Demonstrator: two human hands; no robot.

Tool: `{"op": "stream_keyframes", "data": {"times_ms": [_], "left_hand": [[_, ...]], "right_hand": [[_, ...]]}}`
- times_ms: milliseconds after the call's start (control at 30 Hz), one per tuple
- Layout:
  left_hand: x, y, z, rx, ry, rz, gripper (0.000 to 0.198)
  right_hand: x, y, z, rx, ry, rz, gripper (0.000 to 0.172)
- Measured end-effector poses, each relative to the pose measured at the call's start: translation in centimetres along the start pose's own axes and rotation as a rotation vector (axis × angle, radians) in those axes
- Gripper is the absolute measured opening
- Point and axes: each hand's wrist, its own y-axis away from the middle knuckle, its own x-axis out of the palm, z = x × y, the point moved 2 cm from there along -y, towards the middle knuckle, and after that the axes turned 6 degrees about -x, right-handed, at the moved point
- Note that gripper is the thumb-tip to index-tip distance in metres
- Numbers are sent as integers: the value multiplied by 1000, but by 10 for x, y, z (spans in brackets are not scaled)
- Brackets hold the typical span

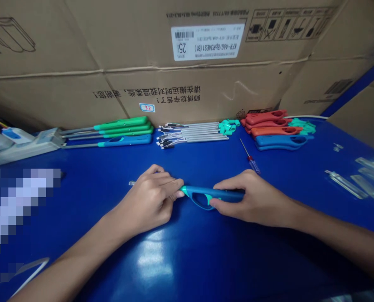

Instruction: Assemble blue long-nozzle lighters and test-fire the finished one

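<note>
A blue long-necked lighter (226,193) with a teal trigger and collar lies crosswise between my two hands, just over the blue table. My left hand (157,195) is closed around its neck end beside the teal collar; a short metal tip shows past the knuckles, and the rest of the neck is hidden. Around the handle's right end, my right hand (248,197) is closed, with thumb and fingers on opposite sides near the trigger.
Along the cardboard box (136,88) lie finished-looking lighters (124,126), metal rods with wires (199,132), and handle shells (268,130) with teal parts. A screwdriver (250,157) sits behind my right hand. Clear plastic pieces (347,183) are at right, a power strip (32,142) at left.
</note>
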Motion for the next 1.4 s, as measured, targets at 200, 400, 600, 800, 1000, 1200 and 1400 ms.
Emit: {"op": "stream_keyframes", "data": {"times_ms": [200, 400, 600, 800, 1000, 1200, 1400], "left_hand": [[-13, -2, 13, -15, -160, -126, 21], [-16, 0, 18, 0, -240, -130, 16], [-12, 0, 7, -13, -163, -95, 24], [-6, -2, -2, 112, -125, -116, 15], [-7, -1, 2, 59, -128, -124, 11], [-1, -3, -13, 64, -131, -109, 25], [6, -3, -24, 149, -160, -136, 14]], "right_hand": [[-22, -10, -12, -11, -77, -44, 27], [-33, -7, -19, -253, 236, -127, 18], [-22, -5, -21, -545, 414, -258, 16], [-15, -5, -22, -653, 403, -298, 18], [-18, -6, -22, -635, 370, -303, 17], [-4, -4, -13, -715, 359, -364, 12], [2, -5, -9, -719, 338, -323, 11]]}}
